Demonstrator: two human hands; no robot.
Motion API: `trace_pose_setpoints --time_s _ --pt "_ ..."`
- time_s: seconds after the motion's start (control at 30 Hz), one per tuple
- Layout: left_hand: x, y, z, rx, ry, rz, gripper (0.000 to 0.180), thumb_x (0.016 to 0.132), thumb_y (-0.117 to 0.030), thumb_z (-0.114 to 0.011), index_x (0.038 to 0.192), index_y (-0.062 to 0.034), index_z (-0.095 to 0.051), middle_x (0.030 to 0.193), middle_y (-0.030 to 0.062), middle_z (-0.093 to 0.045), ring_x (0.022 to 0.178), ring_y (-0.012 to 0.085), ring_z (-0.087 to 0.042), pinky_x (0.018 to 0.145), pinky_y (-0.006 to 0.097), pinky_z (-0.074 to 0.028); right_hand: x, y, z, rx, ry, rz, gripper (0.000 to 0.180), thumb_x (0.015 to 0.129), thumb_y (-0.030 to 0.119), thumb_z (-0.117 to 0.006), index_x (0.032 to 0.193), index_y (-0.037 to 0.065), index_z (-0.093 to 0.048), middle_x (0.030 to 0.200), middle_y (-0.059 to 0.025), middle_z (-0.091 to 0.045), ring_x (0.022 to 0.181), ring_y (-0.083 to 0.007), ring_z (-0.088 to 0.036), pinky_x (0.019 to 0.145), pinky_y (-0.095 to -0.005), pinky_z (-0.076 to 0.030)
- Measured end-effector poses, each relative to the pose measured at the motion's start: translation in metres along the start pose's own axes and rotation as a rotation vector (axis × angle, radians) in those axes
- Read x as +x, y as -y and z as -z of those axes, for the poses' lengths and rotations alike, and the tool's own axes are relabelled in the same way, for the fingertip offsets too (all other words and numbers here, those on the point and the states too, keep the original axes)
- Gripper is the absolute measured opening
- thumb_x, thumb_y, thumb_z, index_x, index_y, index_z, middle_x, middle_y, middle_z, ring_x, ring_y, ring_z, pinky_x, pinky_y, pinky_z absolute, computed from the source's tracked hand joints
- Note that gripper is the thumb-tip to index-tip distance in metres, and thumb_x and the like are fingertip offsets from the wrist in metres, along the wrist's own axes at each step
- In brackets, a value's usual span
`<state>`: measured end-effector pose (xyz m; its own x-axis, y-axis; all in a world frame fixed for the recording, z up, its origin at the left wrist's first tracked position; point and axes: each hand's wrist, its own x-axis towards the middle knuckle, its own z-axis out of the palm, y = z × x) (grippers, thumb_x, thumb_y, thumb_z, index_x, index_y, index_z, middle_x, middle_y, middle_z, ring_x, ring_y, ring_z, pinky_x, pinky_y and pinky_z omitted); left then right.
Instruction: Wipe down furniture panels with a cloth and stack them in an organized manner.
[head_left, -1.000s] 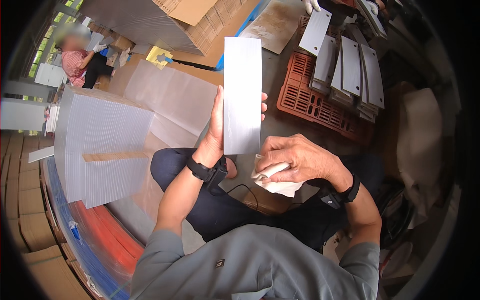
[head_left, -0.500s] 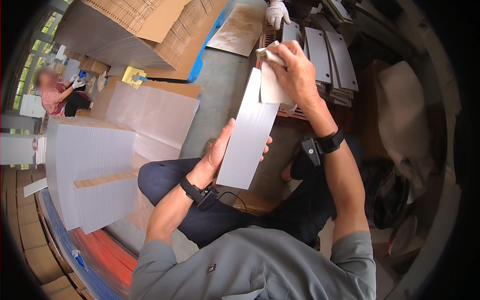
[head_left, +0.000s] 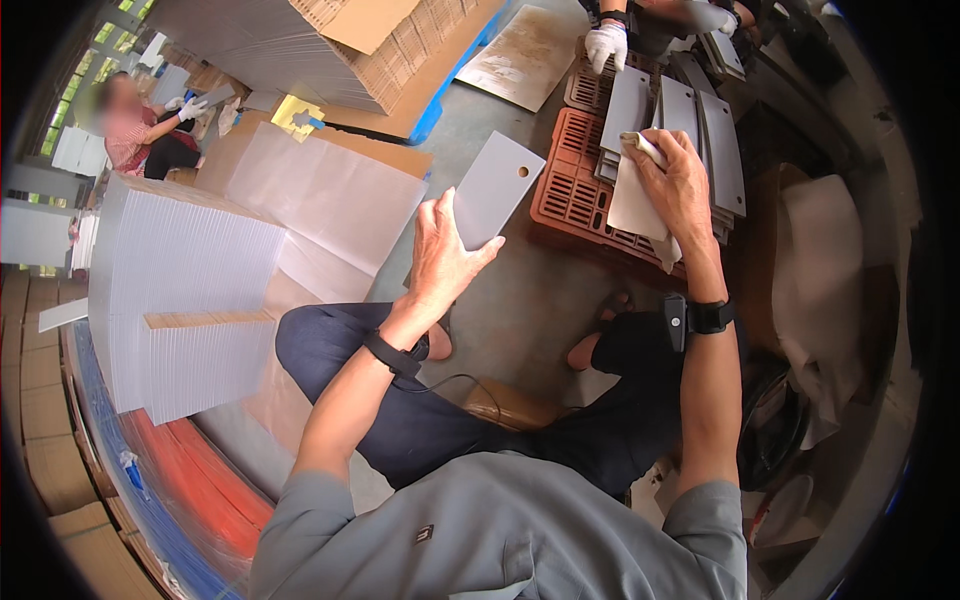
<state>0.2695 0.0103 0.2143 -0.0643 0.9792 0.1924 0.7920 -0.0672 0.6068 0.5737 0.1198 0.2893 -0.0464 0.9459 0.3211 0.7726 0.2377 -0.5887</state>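
Note:
My left hand [head_left: 444,250] grips a flat grey panel [head_left: 492,188] with a round hole near one far corner. Its thumb lies on the panel's near part and the panel tilts up to the right. My right hand [head_left: 680,180] is closed on a pale cloth [head_left: 636,192], which hangs down from the fingers. That hand is apart from the held panel, above a reddish-brown plastic crate [head_left: 570,190]. Behind and beside the cloth, several grey panels [head_left: 722,140] with holes lie stacked on the crate.
A tall stack of thin pale panels [head_left: 190,270] stands at left, by paper-covered cardboard [head_left: 320,200]. Stacked cardboard [head_left: 400,60] rises at the back. A co-worker's white-gloved hand [head_left: 606,46] is beyond the crate; another person [head_left: 140,125] sits far left.
My right hand with the cloth has come off the panel and moved right. My left hand has moved up and turned the panel, so its hole shows. The view has shifted.

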Motion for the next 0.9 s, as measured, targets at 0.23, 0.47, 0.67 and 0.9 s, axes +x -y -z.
trace_pose_setpoints --time_s 0.23,0.47,0.67,0.9 --pt "0.016 0.093 -0.039 0.121 0.009 0.491 0.101 0.075 -0.048 -0.086 0.143 0.0058 -0.035 0.136 0.0258 -0.044 0.130 0.0409 -0.046 0.106 0.048 -0.046 -0.005 0.012 0.003 0.044 0.095 0.073 0.022 0.094 0.021 -0.072 0.111 0.007 -0.070 0.102 -0.0120 -0.064 0.092 -0.0304 -0.066 0.082 -0.0395 -0.052" --pt "0.027 0.216 -0.028 0.167 -0.088 1.195 0.096 0.075 -0.060 -0.083 0.136 0.0014 -0.042 0.140 0.0236 -0.046 0.133 0.0401 -0.049 0.106 0.052 -0.049 -0.016 0.023 -0.005 -0.015 0.299 0.157 0.022 0.090 0.013 -0.073 0.110 0.006 -0.069 0.104 -0.0105 -0.064 0.091 -0.0323 -0.068 0.081 -0.0412 -0.055" --pt "0.030 0.277 -0.014 0.199 -0.130 1.323 0.094 0.078 -0.058 -0.081 0.137 0.0019 -0.041 0.141 0.0239 -0.046 0.132 0.0400 -0.050 0.105 0.052 -0.051 -0.023 0.027 -0.017 -0.062 0.411 0.147 0.025 0.085 0.008 -0.076 0.109 0.007 -0.070 0.106 -0.0091 -0.064 0.093 -0.0331 -0.070 0.083 -0.0419 -0.056" --pt "0.040 0.322 -0.033 0.393 -0.068 1.276 0.098 0.078 -0.062 -0.079 0.139 0.0035 -0.041 0.144 0.0238 -0.044 0.133 0.0396 -0.047 0.106 0.058 -0.045 -0.029 0.025 -0.017 -0.062 0.567 0.246 0.024 0.084 0.016 -0.076 0.107 0.010 -0.071 0.105 -0.0099 -0.064 0.088 -0.0340 -0.069 0.077 -0.0435 -0.056"
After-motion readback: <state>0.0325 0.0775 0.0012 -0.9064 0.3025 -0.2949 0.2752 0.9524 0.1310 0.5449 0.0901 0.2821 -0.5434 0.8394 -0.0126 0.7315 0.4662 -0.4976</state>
